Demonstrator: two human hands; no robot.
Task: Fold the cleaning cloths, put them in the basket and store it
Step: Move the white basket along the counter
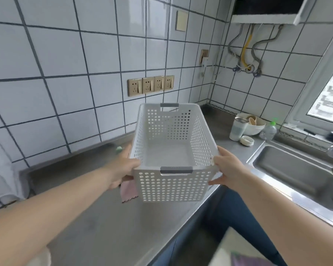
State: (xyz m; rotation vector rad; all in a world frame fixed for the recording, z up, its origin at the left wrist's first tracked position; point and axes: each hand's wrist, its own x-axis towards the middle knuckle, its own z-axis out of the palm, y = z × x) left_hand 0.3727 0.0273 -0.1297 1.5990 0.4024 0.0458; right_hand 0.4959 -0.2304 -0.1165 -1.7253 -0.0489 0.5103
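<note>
A white perforated plastic basket (173, 185) with grey handle strips is held up over the steel counter, and nothing lies inside it. My left hand (123, 167) grips its left near corner, thumb over the rim. My right hand (227, 169) grips the right near corner. A pink cloth (128, 191) with a scalloped edge lies on the counter, partly hidden under the basket and my left hand. A small green item (119, 149) shows beyond my left hand. A purple cloth (244, 260) appears at the bottom right, blurred.
The steel counter (104, 217) runs along a tiled wall with a row of sockets (150, 85). A sink (298, 175) is at the right. A white cup, bowl, lid and plastic bottle (268, 131) stand in the back corner. A window is at the far right.
</note>
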